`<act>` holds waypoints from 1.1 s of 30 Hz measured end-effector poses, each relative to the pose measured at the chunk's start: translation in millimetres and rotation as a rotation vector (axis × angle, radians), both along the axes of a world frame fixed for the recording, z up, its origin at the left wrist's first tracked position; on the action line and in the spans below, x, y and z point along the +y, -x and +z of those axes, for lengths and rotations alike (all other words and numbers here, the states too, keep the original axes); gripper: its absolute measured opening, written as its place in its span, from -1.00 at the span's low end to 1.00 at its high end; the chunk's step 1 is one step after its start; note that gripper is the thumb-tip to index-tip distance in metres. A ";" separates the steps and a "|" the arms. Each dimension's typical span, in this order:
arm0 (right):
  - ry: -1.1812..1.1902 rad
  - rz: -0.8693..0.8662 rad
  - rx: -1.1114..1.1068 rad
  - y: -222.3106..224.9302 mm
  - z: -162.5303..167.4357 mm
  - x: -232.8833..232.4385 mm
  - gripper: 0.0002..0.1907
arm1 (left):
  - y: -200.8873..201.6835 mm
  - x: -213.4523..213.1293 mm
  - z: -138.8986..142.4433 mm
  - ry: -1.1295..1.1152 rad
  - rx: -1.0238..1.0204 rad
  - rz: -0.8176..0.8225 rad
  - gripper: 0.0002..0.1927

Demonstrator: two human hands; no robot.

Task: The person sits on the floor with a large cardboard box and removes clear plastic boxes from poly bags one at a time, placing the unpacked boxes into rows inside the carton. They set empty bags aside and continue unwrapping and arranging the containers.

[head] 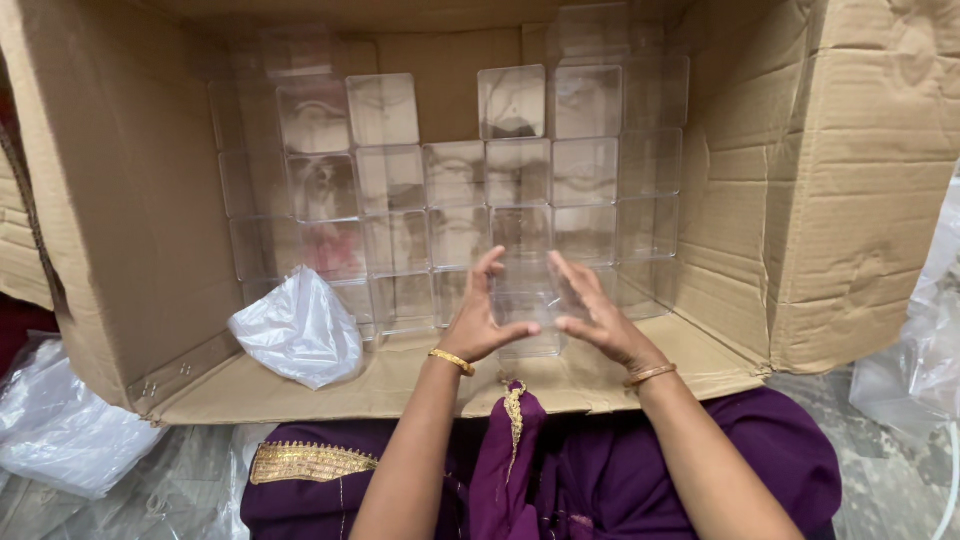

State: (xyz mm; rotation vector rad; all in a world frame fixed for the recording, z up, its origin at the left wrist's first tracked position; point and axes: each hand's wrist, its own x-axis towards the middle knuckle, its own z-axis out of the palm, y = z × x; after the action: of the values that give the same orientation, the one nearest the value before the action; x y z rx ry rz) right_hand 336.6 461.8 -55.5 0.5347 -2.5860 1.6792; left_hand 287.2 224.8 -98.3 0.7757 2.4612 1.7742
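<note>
Cardboard carton (830,200) holding stacked clear boxes (455,190), crumpled plastic bag (298,330), left hand (480,320) and right hand (598,315) grasping one clear box (528,305)

head view, close, downward into carton (820,180)

Carton (840,150): plain brown corrugated card, no print visible, darker shade along the inner back wall. Boxes (585,170): clear, colourless plastic, grid-stacked, pale grey glare on the faces; one low on the left shows a faint pink-red tint behind it. Box (528,300) between the hands: same clear plastic, no tint. Bag (298,330): translucent white, crinkled sheen. Garment (620,480): deep purple, solid, with a gold patterned border band (305,462) and a gold trim (514,408) on the raised fold. Bangles (452,360): gold, one per wrist. Floor (840,410): mottled grey stone. More whitish clear plastic wrap (60,425) at far left and right.
</note>
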 end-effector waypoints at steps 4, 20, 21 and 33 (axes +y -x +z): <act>-0.025 0.127 -0.167 -0.1 -0.2 -3.2 0.07 | 6.8 -7.5 -2.2 -0.217 -0.030 0.043 0.27; -0.019 0.114 -0.124 -0.7 5.1 -15.3 0.17 | 1.9 -2.5 -1.4 0.042 -0.038 -0.172 0.31; -0.055 0.106 -0.130 -0.3 4.6 -15.1 0.15 | 1.2 -1.7 -0.6 0.029 -0.024 -0.187 0.32; -0.174 0.209 -0.220 -0.7 3.4 -12.1 0.15 | 1.1 -21.3 4.0 -0.006 -0.044 -0.072 0.26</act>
State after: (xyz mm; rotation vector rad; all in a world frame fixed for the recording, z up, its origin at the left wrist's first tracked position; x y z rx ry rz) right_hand 337.3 449.6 -52.2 0.6853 -2.9472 1.6640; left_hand 286.1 203.5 -94.3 0.8057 2.3696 1.7560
